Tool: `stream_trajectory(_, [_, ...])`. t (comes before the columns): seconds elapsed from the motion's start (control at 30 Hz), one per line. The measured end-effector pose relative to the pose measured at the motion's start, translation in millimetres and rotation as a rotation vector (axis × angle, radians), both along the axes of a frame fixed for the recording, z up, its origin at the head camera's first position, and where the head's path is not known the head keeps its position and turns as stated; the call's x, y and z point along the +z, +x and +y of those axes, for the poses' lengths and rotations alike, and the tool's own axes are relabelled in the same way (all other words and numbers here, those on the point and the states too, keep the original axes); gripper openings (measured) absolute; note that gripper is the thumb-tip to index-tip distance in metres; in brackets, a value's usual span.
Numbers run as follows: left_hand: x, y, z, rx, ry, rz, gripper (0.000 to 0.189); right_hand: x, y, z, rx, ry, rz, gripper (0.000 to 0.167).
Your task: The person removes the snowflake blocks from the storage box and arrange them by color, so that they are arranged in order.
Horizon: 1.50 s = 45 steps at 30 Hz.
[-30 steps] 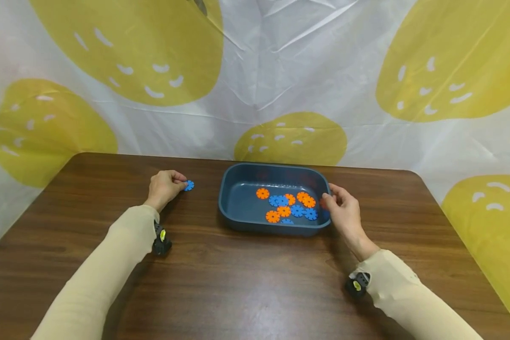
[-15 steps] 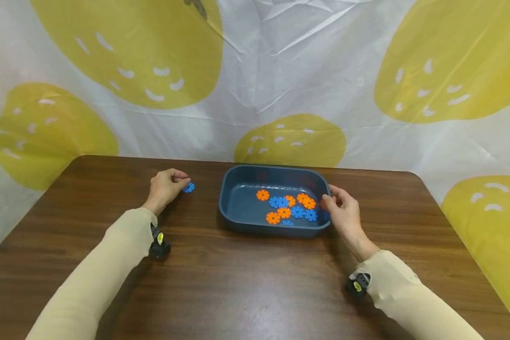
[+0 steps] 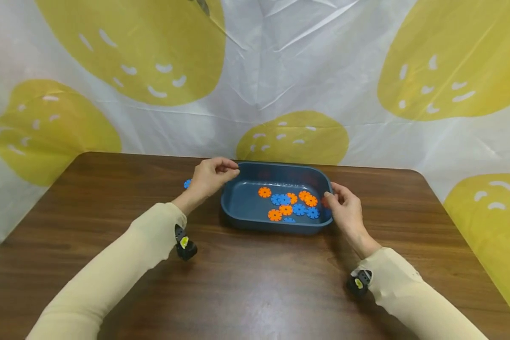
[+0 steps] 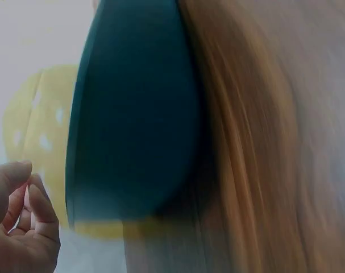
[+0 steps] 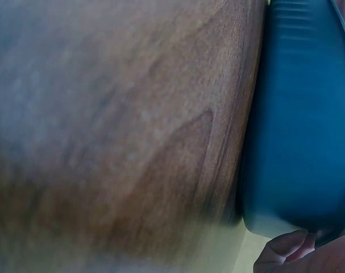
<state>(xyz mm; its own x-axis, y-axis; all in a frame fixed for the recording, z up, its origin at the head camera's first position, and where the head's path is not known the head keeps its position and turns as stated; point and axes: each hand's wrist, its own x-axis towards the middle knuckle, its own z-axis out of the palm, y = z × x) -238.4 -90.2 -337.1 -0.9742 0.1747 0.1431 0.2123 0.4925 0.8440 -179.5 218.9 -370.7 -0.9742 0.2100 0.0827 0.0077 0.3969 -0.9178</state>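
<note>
A dark blue-grey plastic basin stands on the table. Inside it, mostly toward the right, lie several notched plastic discs, some orange and some blue. My right hand grips the basin's right rim, thumb over the edge and fingers outside. My left hand hovers at the basin's far left corner. Its thumb and fingers are loosely bent, and nothing shows between them in the left wrist view. Behind that hand, a single blue disc lies on the table, partly covered by it.
The brown wooden table has its back edge just beyond the basin. A white cloth with yellow fruit prints hangs behind it. Each wrist carries a small black camera, the left one hanging low over the tabletop.
My left hand has left the blue disc on the table and moved right to the basin's far left corner. The right hand keeps its grip on the rim.
</note>
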Motion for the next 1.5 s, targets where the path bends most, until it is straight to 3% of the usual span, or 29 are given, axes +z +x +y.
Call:
stream_trajectory(0.23, [-0.4, 3.6, 42.7, -0.148, -0.073, -0.076, 0.024, -1.6, -1.5, -1.3, -0.004, 0.017, 0.005, 0.039])
stream_trajectory(0.43, [-9.4, 1.6, 65.9, -0.208, -0.17, -0.138, 0.028, -1.7, -3.1, -2.8, -0.001, 0.007, 0.0, 0.039])
stream_trajectory(0.63, [-13.6, -3.2, 83.9, -0.221, -0.222, -0.19, 0.03, -1.3, -3.2, -3.3, -0.01, 0.004, -0.005, 0.039])
stream_trajectory(0.87, [-21.3, -8.5, 96.9, -0.195, -0.282, -0.233, 0.033, -2.0, -3.5, -3.5, -0.011, 0.01, -0.007, 0.038])
stream_trajectory(1.2, [-29.7, -8.6, 107.5, -0.227, -0.379, -0.165, 0.033, -2.1, -3.1, -4.0, -0.011, 0.01, -0.023, 0.04])
stream_trajectory(1.5, [-36.9, -7.2, 110.9, -0.199, -0.414, -0.142, 0.029, -4.7, -2.4, -4.4, -0.017, 0.015, -0.015, 0.039])
